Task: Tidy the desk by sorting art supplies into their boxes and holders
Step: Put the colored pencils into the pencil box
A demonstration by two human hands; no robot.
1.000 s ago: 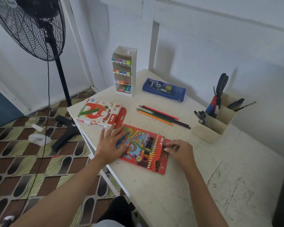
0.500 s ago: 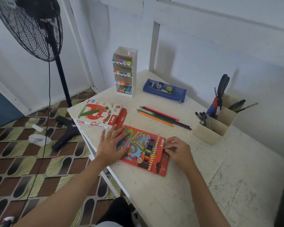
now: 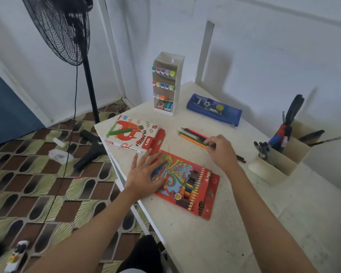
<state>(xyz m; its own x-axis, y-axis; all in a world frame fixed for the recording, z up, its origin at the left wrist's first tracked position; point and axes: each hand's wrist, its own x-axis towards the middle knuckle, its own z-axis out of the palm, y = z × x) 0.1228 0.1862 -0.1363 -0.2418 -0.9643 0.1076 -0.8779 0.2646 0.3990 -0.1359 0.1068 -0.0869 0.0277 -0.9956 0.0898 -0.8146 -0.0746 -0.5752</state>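
The loose pencils (image 3: 193, 139) lay in a small fan on the worktop (image 3: 254, 223), just beyond the red pencil box (image 3: 187, 182). The right hand (image 3: 221, 151) had its fingers curled over their near ends. It appeared to pinch at least the green one, though I could not tell how many it held. Gripping them near one end probably let the hand gather them into a bundle and aim them at the box. The box lay flat near the worktop's front edge, and its window showed a row of coloured pencils already inside. The left hand (image 3: 146, 170) lay on its printed end with the fingers spread and flat, holding nothing, most likely to stop the light card sliding while pencils were pushed in. Just behind that hand sat the oil pastels box (image 3: 132, 134), its red flap lifted and touching or nearly touching the pencil box. Further back stood a white marker rack (image 3: 167, 83) and a blue pencil case (image 3: 214, 109). A cream holder (image 3: 280, 164) with pens and scissors stood well to the right, and a fan (image 3: 67, 32) stood on the floor beyond the worktop's corner.
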